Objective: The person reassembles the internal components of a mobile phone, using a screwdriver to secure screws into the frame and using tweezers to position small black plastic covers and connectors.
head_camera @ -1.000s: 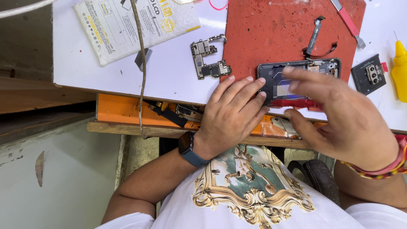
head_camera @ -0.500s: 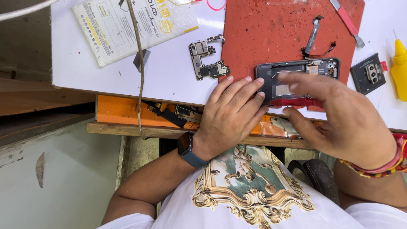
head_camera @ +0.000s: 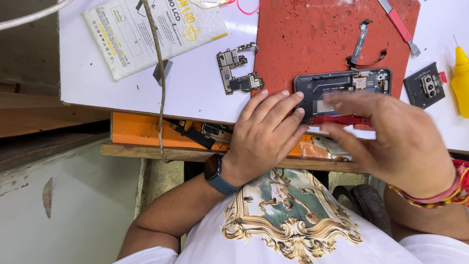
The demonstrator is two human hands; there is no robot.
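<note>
The right hand (head_camera: pixel 395 142) looks more blurry than it did a moment ago, and its fingers are spread a bit wider over the open phone (head_camera: pixel 342 90). The left hand (head_camera: pixel 266 134) is in the same spot as before. The phone has not moved either.

The open phone lies on the lower edge of the red mat (head_camera: pixel 317 34), with its back off so the inside parts show. The left hand lies flat and loose, its fingertips touching the left end of the phone. It grips nothing. The right hand hangs over the right half of the phone with loose, open fingers. I cannot tell if it touches the phone, because it is blurred.

There is one phone. There is one green circuit board (head_camera: pixel 234 68) on the white table (head_camera: pixel 190 93), just left of the mat. One thin ribbon cable (head_camera: pixel 361 41) lies on the mat above the phone. One small black camera part (head_camera: pixel 424 85) sits to the right of the phone, and one yellow bottle (head_camera: pixel 461 80) stands just beside it. One pink and grey tool (head_camera: pixel 398 24) lies across the top right corner of the mat. One white packet (head_camera: pixel 151 32) with printing lies at the top left. One blue watch (head_camera: pixel 217 175) is on the left wrist. A few red and yellow bands (head_camera: pixel 447 193) are on the right wrist
</note>
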